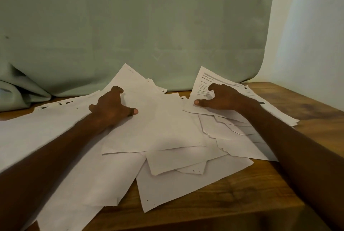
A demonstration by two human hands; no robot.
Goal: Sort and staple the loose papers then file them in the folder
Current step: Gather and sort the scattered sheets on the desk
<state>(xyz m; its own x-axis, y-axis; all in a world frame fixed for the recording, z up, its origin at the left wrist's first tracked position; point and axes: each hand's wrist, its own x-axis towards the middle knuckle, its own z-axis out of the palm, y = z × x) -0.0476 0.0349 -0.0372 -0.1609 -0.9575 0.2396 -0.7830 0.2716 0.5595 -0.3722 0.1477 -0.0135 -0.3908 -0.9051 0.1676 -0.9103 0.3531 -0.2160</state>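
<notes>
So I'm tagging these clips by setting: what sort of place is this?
Probably a home room, not an office: a brown wooden table strewn with loose white papers, a pale green cloth draped behind it, and a plain white wall.

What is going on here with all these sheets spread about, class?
A person is working through a loose mess of papers scattered over a wooden table. The left hand rests on a blank sheet near the middle, fingers curled at its far edge. The right hand rests on a printed page further right, thumb on its near edge. Nothing is stacked or stapled yet, and no stapler or folder is in view. A pale green cloth hangs behind the table.
</notes>
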